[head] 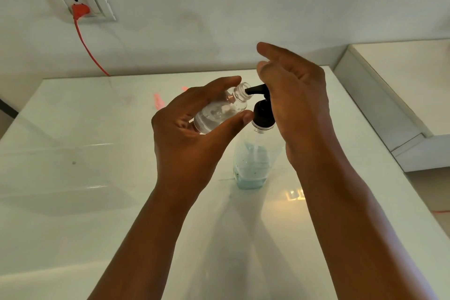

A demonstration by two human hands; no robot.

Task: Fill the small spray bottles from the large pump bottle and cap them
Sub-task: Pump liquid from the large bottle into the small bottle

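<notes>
left hand [187, 126]: grips small spray bottle [220, 111], uncapped and tilted, mouth at the pump spout
right hand [295, 102]: palm on pump head, fingers loose
large pump bottle [253, 153]: upright on desk [73, 178], toward far edge
labels: none legible

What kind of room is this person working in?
Probably an ordinary indoor room, a home or small workshop rather than a lab. A glossy white table stands against a plain white wall, which has a domestic socket with an orange plug. A pump bottle stands on the table.
</notes>
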